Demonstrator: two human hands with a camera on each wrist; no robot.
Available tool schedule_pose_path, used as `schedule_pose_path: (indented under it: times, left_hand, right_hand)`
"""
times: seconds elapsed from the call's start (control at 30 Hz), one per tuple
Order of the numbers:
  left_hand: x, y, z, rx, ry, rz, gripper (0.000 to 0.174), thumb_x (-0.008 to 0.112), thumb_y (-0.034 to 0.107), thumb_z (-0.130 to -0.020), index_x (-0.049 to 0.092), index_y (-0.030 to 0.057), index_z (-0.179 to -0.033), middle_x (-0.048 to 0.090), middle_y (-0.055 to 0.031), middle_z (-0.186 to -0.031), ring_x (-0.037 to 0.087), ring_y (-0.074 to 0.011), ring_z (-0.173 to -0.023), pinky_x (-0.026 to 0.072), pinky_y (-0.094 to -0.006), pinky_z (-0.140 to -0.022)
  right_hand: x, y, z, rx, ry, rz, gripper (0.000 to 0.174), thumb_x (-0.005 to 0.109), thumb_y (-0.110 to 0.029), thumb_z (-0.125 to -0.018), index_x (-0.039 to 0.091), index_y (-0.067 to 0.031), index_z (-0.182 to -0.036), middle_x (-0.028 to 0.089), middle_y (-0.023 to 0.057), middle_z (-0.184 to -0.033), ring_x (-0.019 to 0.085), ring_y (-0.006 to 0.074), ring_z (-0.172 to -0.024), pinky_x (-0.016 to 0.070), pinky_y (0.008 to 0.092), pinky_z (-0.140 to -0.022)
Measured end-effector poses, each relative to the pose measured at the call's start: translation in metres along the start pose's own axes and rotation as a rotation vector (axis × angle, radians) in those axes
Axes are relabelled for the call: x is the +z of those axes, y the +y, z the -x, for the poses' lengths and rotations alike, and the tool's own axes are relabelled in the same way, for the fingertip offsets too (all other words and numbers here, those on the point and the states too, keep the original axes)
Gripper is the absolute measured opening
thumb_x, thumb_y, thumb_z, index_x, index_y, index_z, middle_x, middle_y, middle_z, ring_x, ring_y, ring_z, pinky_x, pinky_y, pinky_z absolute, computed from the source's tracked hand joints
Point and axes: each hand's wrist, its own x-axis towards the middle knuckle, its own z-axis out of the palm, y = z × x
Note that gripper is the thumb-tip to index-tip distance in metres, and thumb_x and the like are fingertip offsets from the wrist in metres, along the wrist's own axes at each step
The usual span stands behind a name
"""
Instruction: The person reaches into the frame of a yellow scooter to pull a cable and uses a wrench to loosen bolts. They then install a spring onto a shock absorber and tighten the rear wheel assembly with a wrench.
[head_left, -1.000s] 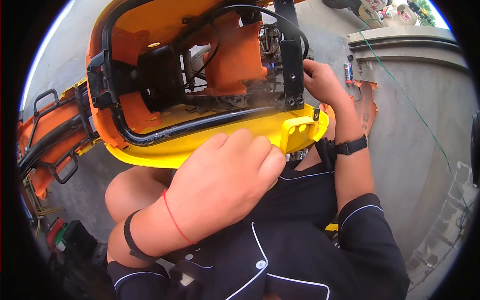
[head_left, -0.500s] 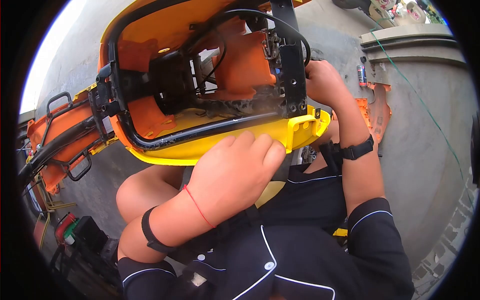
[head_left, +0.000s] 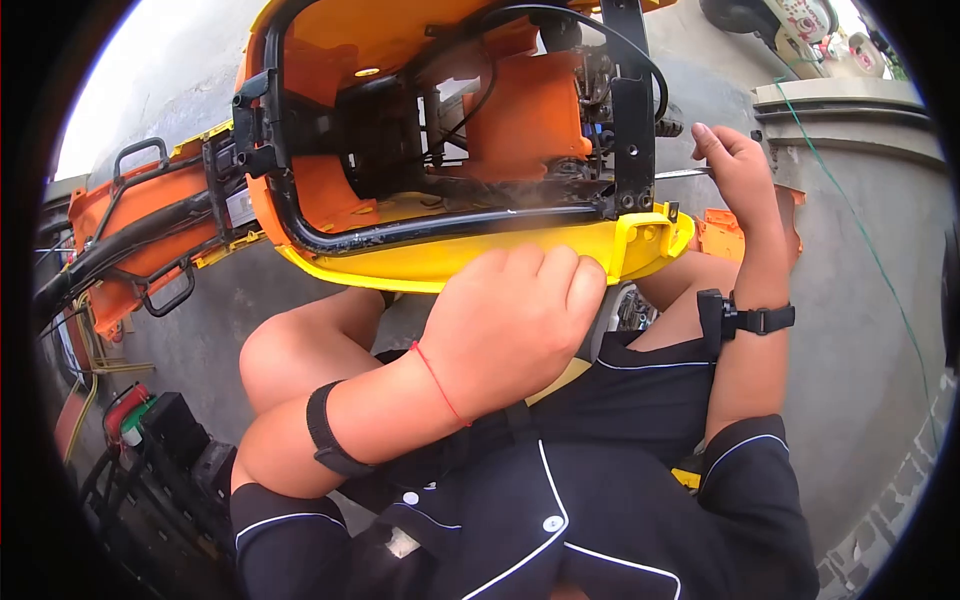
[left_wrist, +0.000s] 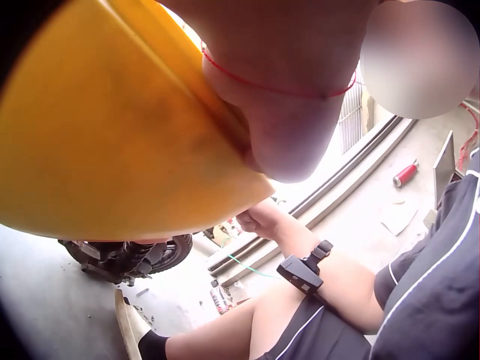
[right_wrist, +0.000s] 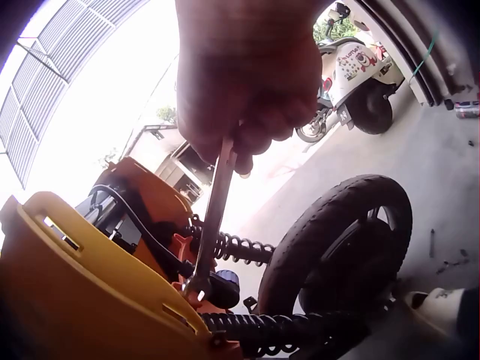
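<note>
My left hand (head_left: 520, 320) rests with curled fingers at the lower edge of a yellow body panel (head_left: 450, 255); in the left wrist view the fingers are mostly hidden. The panel belongs to an electric scooter's body, with a black tube frame (head_left: 420, 230) running inside it. To the right of the black upright bracket (head_left: 633, 130), my right hand (head_left: 740, 185) holds a metal wrench (right_wrist: 217, 202). The wrench's far end reaches down among the parts by the yellow panel and coil-spring shock absorbers (right_wrist: 244, 247).
A black rear wheel (right_wrist: 337, 247) stands past the shock absorbers. Orange panels (head_left: 720, 235) lie on the concrete floor at right. A green cord (head_left: 860, 235) runs along the floor. Farther off, a white scooter (right_wrist: 356, 67) is parked.
My right hand has moved right, away from the upright bracket, and the wrench now shows. The left hand stays at the panel's edge. The head view has shifted, placing the scooter farther right.
</note>
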Motion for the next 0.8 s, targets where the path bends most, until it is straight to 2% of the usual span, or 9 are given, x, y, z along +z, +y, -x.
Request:
schedule_pose_path:
  times: [0.13, 0.23, 0.33, 0.47, 0.57, 0.67, 0.73, 0.77, 0.8]
  left_hand:
    - [0.0, 0.006, 0.007, -0.015, 0.111, -0.044, 0.025, 0.062, 0.01, -0.076, 0.063, 0.0036, -0.1, 0.052, -0.0037, -0.075, 0.056, -0.0201, -0.069, 0.0429, -0.0329, -0.059]
    - [-0.001, 0.007, 0.01, -0.017, 0.105, -0.051, 0.032, 0.062, 0.011, -0.076, 0.065, 0.0027, -0.108, 0.052, -0.0041, -0.076, 0.055, -0.0199, -0.07, 0.0423, -0.0333, -0.061]
    - [-0.003, 0.01, 0.01, -0.034, 0.076, -0.059, 0.036, 0.063, 0.01, -0.077, 0.065, 0.0023, -0.112, 0.053, -0.0047, -0.079, 0.055, -0.0206, -0.071, 0.042, -0.034, -0.064]
    - [0.005, 0.011, 0.009, -0.025, 0.085, -0.077, 0.038, 0.063, 0.009, -0.077, 0.064, 0.0022, -0.115, 0.054, -0.0049, -0.082, 0.055, -0.0214, -0.074, 0.0418, -0.0346, -0.066]
    - [0.006, 0.018, 0.009, -0.021, 0.083, -0.212, 0.032, 0.06, 0.017, -0.082, 0.063, 0.002, -0.11, 0.051, -0.0029, -0.082, 0.053, -0.0181, -0.077, 0.0421, -0.0309, -0.067]
    - [0.002, 0.028, 0.009, -0.08, 0.026, -0.295, 0.031, 0.059, 0.015, -0.083, 0.062, 0.0012, -0.11, 0.05, -0.0043, -0.082, 0.052, -0.0186, -0.077, 0.0445, -0.0319, -0.069]
    - [-0.003, 0.035, 0.007, -0.141, -0.045, -0.288, 0.035, 0.064, 0.009, -0.08, 0.061, -0.0014, -0.113, 0.054, -0.0106, -0.088, 0.056, -0.0244, -0.08, 0.0475, -0.0369, -0.074]
    - [-0.003, 0.036, 0.006, -0.138, -0.049, -0.286, 0.035, 0.064, 0.009, -0.08, 0.061, -0.0014, -0.113, 0.054, -0.0106, -0.088, 0.056, -0.0244, -0.08, 0.0475, -0.0369, -0.074]
    - [-0.003, 0.037, 0.004, -0.16, -0.068, -0.322, 0.033, 0.065, 0.011, -0.082, 0.061, -0.0009, -0.112, 0.055, -0.0103, -0.087, 0.056, -0.0248, -0.08, 0.048, -0.0366, -0.074]
  right_hand:
    - [0.007, 0.004, -0.002, 0.003, 0.091, 0.022, 0.048, 0.064, -0.043, -0.099, 0.069, 0.0006, -0.079, 0.048, -0.0016, -0.061, 0.042, 0.0082, -0.061, 0.0351, 0.0285, -0.056]
    - [0.009, -0.002, 0.0, 0.054, 0.11, 0.083, 0.048, 0.064, -0.043, -0.098, 0.071, 0.0018, -0.082, 0.058, 0.0034, -0.064, 0.049, 0.0108, -0.062, 0.0407, 0.0295, -0.059]
    - [0.009, 0.001, -0.005, 0.02, 0.146, 0.195, 0.048, 0.064, -0.044, -0.097, 0.072, 0.0016, -0.084, 0.059, 0.0057, -0.066, 0.052, 0.0128, -0.064, 0.0433, 0.0316, -0.061]
    - [0.009, -0.003, -0.005, 0.046, 0.167, 0.25, 0.048, 0.063, -0.045, -0.096, 0.074, 0.0006, -0.086, 0.062, 0.0081, -0.066, 0.058, 0.0151, -0.068, 0.0468, 0.0325, -0.065]
    - [0.009, -0.003, -0.004, 0.1, 0.144, 0.257, 0.047, 0.063, -0.046, -0.096, 0.075, -0.0005, -0.091, 0.063, 0.0079, -0.065, 0.06, 0.0164, -0.066, 0.0487, 0.0346, -0.066]
    - [0.013, -0.001, -0.002, 0.127, 0.112, 0.264, 0.046, 0.062, -0.047, -0.095, 0.075, -0.0024, -0.092, 0.065, 0.0084, -0.066, 0.061, 0.0185, -0.065, 0.0502, 0.0371, -0.067]
    - [0.016, 0.009, -0.005, 0.073, 0.107, 0.34, 0.046, 0.061, -0.047, -0.095, 0.075, -0.0031, -0.092, 0.068, 0.012, -0.07, 0.066, 0.025, -0.069, 0.0518, 0.0394, -0.069]
    - [0.017, 0.012, -0.007, 0.078, 0.106, 0.34, 0.046, 0.061, -0.047, -0.095, 0.075, -0.0031, -0.092, 0.068, 0.012, -0.07, 0.066, 0.025, -0.069, 0.0518, 0.0394, -0.069]
    - [0.02, 0.014, -0.007, 0.027, 0.109, 0.376, 0.046, 0.062, -0.046, -0.096, 0.073, -0.0018, -0.092, 0.064, 0.009, -0.066, 0.062, 0.0191, -0.063, 0.0499, 0.0354, -0.064]
